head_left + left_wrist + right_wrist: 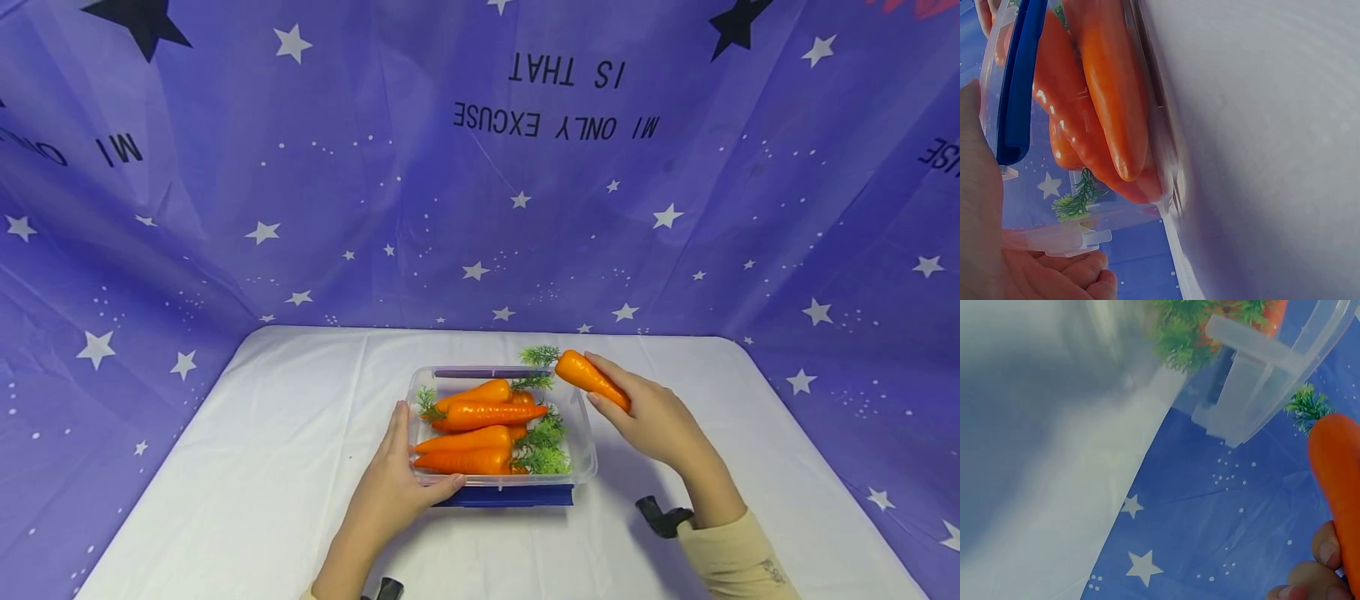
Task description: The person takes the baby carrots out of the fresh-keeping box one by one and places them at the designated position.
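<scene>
A clear plastic container with blue side clips stands on the white table. Several orange carrots with green feathery tops lie in it, most pointing left, one on top pointing right. My left hand grips its near left corner, thumb over the front rim and fingers along the left wall. Over the container's right rim, my right hand holds another carrot between thumb and fingers, its green top toward the upper left. In the right wrist view, that carrot is raised beside the container's wall.
A white cloth covers the table. Purple fabric with stars and lettering hangs behind and at both sides. A black strap piece sits at my right wrist, and another shows near the left one.
</scene>
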`<action>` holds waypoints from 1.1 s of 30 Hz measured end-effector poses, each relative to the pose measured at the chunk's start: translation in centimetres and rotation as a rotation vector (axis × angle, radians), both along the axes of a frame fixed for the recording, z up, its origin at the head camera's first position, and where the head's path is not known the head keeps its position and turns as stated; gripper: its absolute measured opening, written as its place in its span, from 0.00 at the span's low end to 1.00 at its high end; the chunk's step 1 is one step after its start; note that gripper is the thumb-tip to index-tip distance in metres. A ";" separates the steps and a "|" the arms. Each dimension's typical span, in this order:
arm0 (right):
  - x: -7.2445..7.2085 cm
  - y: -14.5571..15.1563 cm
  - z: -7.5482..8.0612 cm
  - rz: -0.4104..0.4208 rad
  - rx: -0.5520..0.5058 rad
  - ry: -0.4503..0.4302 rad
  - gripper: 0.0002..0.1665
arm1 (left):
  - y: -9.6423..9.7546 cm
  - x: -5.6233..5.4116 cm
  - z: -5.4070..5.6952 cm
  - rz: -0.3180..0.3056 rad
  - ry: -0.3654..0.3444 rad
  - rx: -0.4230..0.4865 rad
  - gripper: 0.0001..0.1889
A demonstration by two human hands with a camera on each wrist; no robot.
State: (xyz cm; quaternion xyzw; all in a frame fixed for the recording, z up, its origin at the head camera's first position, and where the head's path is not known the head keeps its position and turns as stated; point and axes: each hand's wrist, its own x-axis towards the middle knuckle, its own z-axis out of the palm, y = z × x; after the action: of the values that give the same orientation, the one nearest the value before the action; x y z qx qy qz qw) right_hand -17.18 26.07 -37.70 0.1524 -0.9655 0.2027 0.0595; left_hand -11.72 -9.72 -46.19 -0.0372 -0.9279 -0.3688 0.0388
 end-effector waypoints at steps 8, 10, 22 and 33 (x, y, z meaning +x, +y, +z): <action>-0.9 1.5 -0.6 -0.094 -0.005 -0.028 0.36 | -0.1 0.0 -0.1 0.001 -0.002 0.000 0.71; -1.2 1.9 -0.8 -0.118 -0.004 -0.032 0.37 | -0.1 0.0 -0.1 0.002 -0.005 0.002 0.71; -3.1 3.4 -3.8 -0.173 0.097 -0.100 0.37 | -0.1 0.0 -0.3 0.000 0.002 0.003 0.71; -4.0 3.2 -5.9 -0.187 0.169 -0.165 0.35 | 0.0 0.0 -0.1 -0.001 0.002 0.006 0.70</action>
State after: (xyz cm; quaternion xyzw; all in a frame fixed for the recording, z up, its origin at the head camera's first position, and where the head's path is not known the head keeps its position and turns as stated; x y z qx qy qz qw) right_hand -21.22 29.25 -43.63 0.0492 -0.9907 0.1262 -0.0144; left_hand -11.74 -9.76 -46.32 -0.0378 -0.9268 -0.3716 0.0396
